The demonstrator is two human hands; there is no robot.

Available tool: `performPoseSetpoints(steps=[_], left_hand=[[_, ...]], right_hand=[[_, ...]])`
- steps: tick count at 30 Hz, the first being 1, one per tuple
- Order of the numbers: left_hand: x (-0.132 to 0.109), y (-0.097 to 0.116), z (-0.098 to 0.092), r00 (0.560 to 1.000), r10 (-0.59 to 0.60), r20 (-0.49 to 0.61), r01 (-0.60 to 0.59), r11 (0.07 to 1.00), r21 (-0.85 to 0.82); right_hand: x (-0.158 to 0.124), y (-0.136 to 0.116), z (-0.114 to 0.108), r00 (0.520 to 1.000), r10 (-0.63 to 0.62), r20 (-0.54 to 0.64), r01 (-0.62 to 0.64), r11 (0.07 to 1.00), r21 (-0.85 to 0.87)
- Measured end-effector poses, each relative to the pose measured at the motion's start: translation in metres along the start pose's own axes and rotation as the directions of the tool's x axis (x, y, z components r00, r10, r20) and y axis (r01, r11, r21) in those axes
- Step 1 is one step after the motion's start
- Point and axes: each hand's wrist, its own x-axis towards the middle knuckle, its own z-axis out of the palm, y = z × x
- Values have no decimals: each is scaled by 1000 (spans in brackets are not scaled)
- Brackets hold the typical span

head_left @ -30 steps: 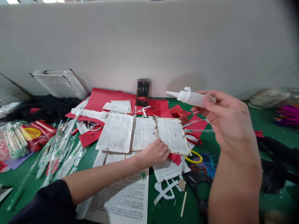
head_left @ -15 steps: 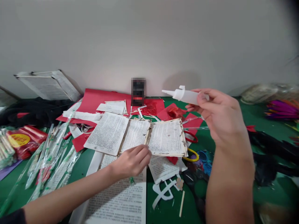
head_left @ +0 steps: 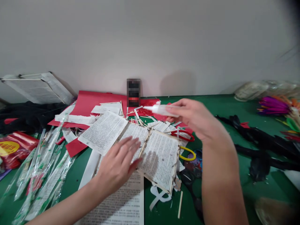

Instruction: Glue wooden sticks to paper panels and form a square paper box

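Note:
My right hand (head_left: 191, 117) grips a small white squeeze bottle with a narrow nozzle (head_left: 161, 110), raised over the work and pointing left. Below, my left hand (head_left: 118, 161) rests with fingers outstretched on the middle printed paper panel (head_left: 134, 132); slight blur hides how firmly it presses. Joined to this panel are a left printed panel (head_left: 103, 129) and a right printed panel (head_left: 160, 156), which has thin sticks along its edges. Under my left forearm lies a longer printed sheet (head_left: 122, 200).
Scissors with red (head_left: 185, 135) and yellow handles (head_left: 190, 155) lie right of the panels. Plastic-wrapped strips (head_left: 51, 168) cover the left side. Red paper (head_left: 93, 100) and a pixelated dark box (head_left: 133, 92) stand behind. Black material (head_left: 260, 162) lies at right.
My left hand has opened from a pinch at the panels' joint and moved left and up. The right panel has swung downward. My right hand with the bottle has moved left and lower.

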Motion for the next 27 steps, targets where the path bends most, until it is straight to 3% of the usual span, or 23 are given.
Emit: performPoseSetpoints(steps=[2,4,5,9,11,13,15,19,22,27], left_hand=[[12,-6,-5,991,-91,-100,107,979,172],[19,-12,-8,988,-125,-87,146,943,298],[19,-15,-9,991,-130,-45,137,931,337],[13,-20,-9,972,-166,168,83,906,415],[12,-20,-6,961,-184,206,80,899,430],[16,-21,0,957,-179,229,76,914,399],[26,-24,8,938,-189,289,89,941,328],[51,-37,27,841,-315,440,253,948,194],[62,-46,36,823,-337,457,287,942,176],[67,-60,41,830,-320,457,279,947,158]], right_hand=[[-3,2,19,950,103,296,-87,994,-66],[-6,5,38,815,170,553,-151,985,-80],[-7,6,46,771,185,610,-157,983,-101],[-5,15,61,694,229,682,-170,973,-154],[-2,19,61,637,241,732,-19,955,-298],[2,25,62,600,241,763,221,867,-448],[6,31,66,635,223,740,383,741,-552],[13,44,74,780,94,619,458,590,-665],[14,45,76,817,20,576,470,555,-686],[15,41,79,867,-65,495,445,550,-707]])
